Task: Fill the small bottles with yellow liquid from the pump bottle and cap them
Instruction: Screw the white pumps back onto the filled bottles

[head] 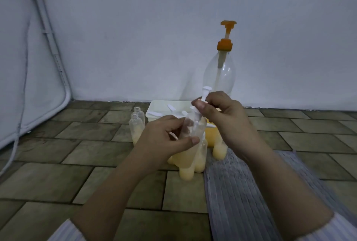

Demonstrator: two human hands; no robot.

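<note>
Clear small bottle tilted in left hand's grip, right hand pinching white cap; crooked seating might leak.

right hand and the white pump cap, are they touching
Touching. The head view shows the right hand pinching the white pump cap between thumb and fingers, at the neck of the small bottle that the left hand grips.

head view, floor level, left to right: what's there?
White cable → two uncapped small bottles → left hand → held bottle → right hand → grey mat.
</note>
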